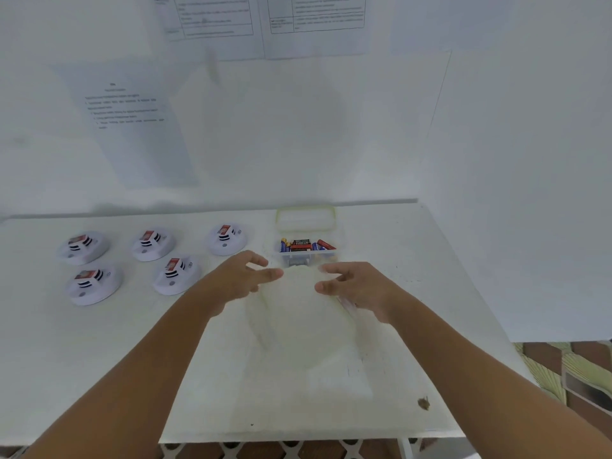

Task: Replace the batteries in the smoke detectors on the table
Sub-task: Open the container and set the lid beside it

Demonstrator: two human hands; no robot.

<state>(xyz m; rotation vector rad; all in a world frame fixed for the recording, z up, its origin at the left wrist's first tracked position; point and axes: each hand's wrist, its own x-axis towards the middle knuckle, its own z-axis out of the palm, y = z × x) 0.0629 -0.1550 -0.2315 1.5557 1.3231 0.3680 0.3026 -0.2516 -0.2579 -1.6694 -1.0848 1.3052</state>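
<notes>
Apparently early on, both hands grip one blurred white smoke detector (pixel 299 313) at the middle of the table (pixel 414 293), left hand (pixel 241 279) and right hand (pixel 357 286) with fingers curled round its edges. Five more detectors (pixel 172 274) sit untouched to the left; the open battery box (pixel 306 251) waits just beyond.

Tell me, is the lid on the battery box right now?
No, the battery box is open with batteries showing, and its lid lies behind it on the table.
</notes>
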